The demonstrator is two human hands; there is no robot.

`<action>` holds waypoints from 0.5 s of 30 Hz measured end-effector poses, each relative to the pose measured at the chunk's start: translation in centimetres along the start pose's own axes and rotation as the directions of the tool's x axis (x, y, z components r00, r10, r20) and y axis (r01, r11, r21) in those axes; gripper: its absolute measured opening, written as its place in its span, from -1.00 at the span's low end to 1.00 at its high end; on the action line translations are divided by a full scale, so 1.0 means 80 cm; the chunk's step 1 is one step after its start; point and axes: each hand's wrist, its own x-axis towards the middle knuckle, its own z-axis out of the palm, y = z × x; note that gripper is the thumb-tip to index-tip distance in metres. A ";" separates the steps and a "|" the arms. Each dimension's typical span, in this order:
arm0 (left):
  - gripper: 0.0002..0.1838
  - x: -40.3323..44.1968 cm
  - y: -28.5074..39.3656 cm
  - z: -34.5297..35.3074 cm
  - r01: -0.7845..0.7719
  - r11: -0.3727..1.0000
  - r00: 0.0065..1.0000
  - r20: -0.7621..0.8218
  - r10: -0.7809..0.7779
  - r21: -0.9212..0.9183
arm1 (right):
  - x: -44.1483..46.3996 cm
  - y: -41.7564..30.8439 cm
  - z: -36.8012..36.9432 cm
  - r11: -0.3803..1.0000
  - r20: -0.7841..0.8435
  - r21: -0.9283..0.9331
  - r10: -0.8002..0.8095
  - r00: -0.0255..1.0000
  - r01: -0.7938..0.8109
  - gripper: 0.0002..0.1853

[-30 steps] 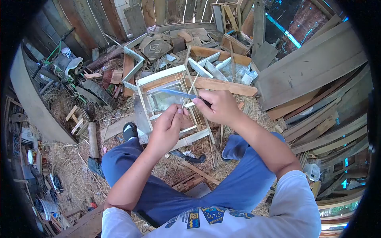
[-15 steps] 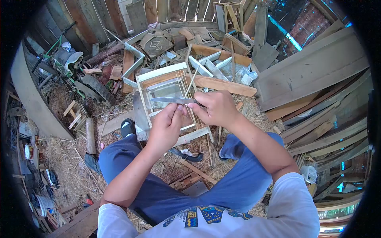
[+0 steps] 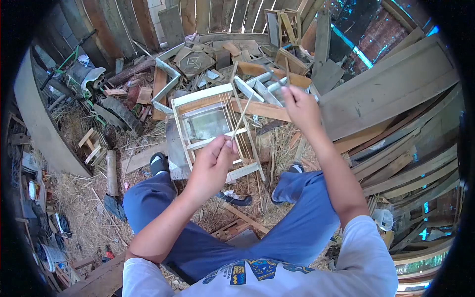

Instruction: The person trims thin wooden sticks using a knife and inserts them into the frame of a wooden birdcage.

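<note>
My left hand (image 3: 216, 157) is closed on the lower end of a thin light strip (image 3: 242, 117), which slants up and to the right. Off to the right and higher, my right hand (image 3: 303, 110) grips a knife (image 3: 275, 77) whose blade points up and to the left, apart from the strip. Below my hands lies a pale wooden frame (image 3: 202, 93) with crossbars and several thin strips along its right side. Part of the frame is hidden behind my left hand.
A heap of boards and offcuts (image 3: 195, 62) lies beyond the frame. Large planks (image 3: 388, 86) lean at the right, and a curved panel (image 3: 47, 116) stands at the left near a wheeled machine (image 3: 89, 79). Straw covers the ground around my legs.
My right hand has moved up and right with the knife, away from my left hand. The knife now points upward. My left hand still holds the strip, near the same place.
</note>
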 end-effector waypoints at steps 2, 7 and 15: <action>-0.75 0.002 -0.002 -0.003 0.011 0.999 1.000 -0.014 -0.012 -0.042 | -0.009 -0.006 0.001 0.999 0.008 0.031 -0.035 0.999 0.035 -0.61; -0.77 0.014 -0.003 -0.004 0.117 0.982 0.993 0.027 -0.114 -0.150 | -0.044 -0.051 0.028 0.963 0.126 0.099 -0.262 0.957 0.250 -0.62; -0.79 0.014 -0.014 -0.003 0.105 0.982 0.994 -0.014 -0.109 -0.156 | -0.053 -0.058 0.040 0.888 0.297 0.039 -0.449 0.843 0.459 -0.61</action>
